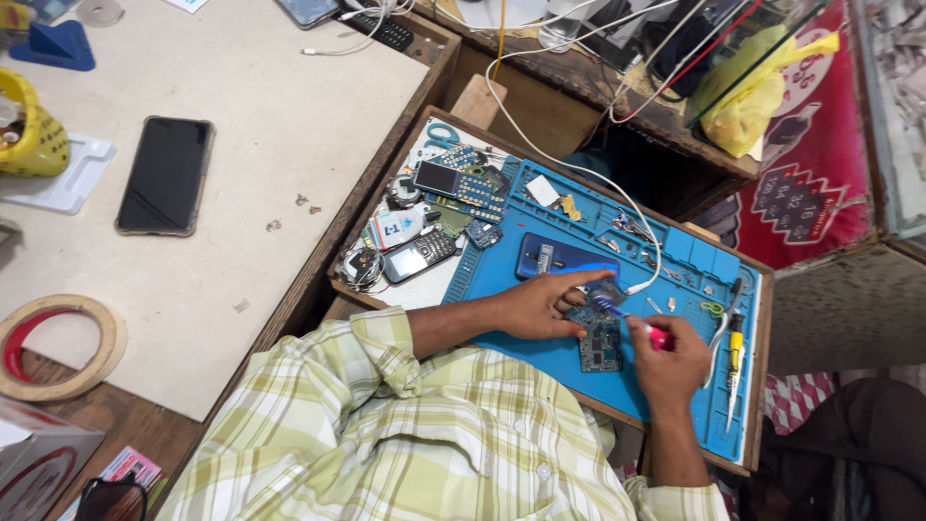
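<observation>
My left hand (542, 305) lies flat on a blue work mat (511, 270), its fingers stretched out and pressing the top of a small dark circuit board (602, 344). My right hand (668, 363) is closed around a pink-handled brush (660, 337), whose blue bristle head (610, 307) touches the board just beside my left fingertips. A blue phone body (559, 259) rests on the mat right above my left hand. A white cable (617, 198) runs down to a plug next to the board.
Tweezers (721, 323) and a yellow screwdriver (735, 359) lie at the mat's right. Old keypad phones (421, 255) and parts are piled at its left. On the pale table are a black smartphone (166, 175), a tape roll (60, 347) and a yellow cup (35, 130).
</observation>
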{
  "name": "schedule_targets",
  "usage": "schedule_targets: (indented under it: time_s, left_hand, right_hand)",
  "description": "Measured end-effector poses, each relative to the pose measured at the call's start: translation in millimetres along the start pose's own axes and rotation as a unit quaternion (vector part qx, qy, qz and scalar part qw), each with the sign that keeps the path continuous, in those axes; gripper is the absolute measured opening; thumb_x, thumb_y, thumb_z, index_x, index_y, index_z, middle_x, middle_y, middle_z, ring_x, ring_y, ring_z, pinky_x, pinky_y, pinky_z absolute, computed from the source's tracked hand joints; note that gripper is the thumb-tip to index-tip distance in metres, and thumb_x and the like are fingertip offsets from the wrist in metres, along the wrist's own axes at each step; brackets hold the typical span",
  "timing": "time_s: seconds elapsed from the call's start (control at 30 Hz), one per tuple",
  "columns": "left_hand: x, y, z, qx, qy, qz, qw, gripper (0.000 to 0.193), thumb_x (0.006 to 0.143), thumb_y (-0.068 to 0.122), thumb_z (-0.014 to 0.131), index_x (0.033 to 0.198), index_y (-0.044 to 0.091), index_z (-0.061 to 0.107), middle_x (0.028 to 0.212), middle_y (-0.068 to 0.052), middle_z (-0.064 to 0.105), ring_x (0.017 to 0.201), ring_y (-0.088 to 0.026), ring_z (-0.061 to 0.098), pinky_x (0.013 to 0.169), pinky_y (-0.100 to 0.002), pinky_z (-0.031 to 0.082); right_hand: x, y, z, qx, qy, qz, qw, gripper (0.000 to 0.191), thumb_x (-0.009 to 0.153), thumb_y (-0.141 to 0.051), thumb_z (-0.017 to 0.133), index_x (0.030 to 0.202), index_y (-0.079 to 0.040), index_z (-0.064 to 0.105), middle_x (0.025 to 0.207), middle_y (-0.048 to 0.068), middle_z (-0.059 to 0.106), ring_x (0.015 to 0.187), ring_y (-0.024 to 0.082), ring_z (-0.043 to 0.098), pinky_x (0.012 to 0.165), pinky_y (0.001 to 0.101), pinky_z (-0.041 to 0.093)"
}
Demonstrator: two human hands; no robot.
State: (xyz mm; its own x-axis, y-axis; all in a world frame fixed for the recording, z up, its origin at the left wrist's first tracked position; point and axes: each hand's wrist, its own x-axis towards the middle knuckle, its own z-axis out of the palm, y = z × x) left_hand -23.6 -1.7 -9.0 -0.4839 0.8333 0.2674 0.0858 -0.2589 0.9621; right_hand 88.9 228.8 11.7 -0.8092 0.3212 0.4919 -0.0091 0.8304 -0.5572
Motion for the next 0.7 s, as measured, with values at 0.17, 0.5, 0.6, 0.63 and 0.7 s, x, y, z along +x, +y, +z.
schedule_targets:
  time_s: [0.17,0.5,0.6,0.63,0.7]
  left_hand:
    - [3.6,-3.8,2.6,-0.097,0.035,0.021,0.994,0.099,0.090,-0.008,0.071,0.167,0.016,0.016,0.111,-0.005,0.064,0.102,-0.007,0.064,0.084,-0.024,0.056]
    - [0.2,8.0,4.8,-0.024,-0.013,-0.017,0.999,0.088,0.093,-0.009,0.066,0.167,0.015,0.025,0.125,-0.010,0.065,0.108,-0.012,0.064,0.089,-0.027,0.057]
    - [1.9,14.2,9.0,-0.050,-0.017,-0.031,0.998,0.092,0.089,-0.010,0.066,0.165,0.017,0.022,0.128,-0.007,0.065,0.113,-0.010,0.064,0.091,-0.025,0.056]
    - [0.7,15.1,11.0,-0.060,-0.009,-0.030,0.998,0.093,0.089,-0.010,0.067,0.165,0.017,0.021,0.129,-0.007,0.064,0.113,-0.010,0.064,0.090,-0.025,0.056]
    - [0.7,16.5,8.1,-0.071,0.015,-0.022,0.997,0.095,0.087,-0.010,0.069,0.163,0.018,0.021,0.131,-0.006,0.063,0.112,-0.009,0.064,0.088,-0.025,0.056]
  right_hand:
    - [1.1,-17.9,-1.2,-0.015,-0.012,-0.072,0.997,0.028,0.078,-0.025,0.090,0.085,-0.005,0.073,0.079,0.010,0.071,0.067,0.021,0.066,0.063,0.0320,0.051]
    - [7.7,-7.6,-11.0,0.000,0.038,0.021,0.999,0.026,0.081,-0.025,0.090,0.086,-0.005,0.074,0.074,0.008,0.072,0.064,0.017,0.067,0.060,0.0310,0.051]
    - [10.2,-11.1,-14.0,0.016,0.040,0.045,0.998,0.026,0.082,-0.027,0.089,0.087,-0.006,0.074,0.074,0.006,0.072,0.064,0.015,0.068,0.060,0.0301,0.052]
    - [8.0,-13.8,-14.0,0.014,0.029,0.032,0.999,0.027,0.081,-0.028,0.089,0.086,-0.007,0.073,0.075,0.006,0.072,0.065,0.015,0.069,0.060,0.0299,0.052]
    - [6.3,-19.3,-9.9,0.001,0.014,-0.024,1.000,0.029,0.078,-0.028,0.091,0.084,-0.007,0.072,0.075,0.006,0.072,0.066,0.017,0.069,0.061,0.0311,0.052]
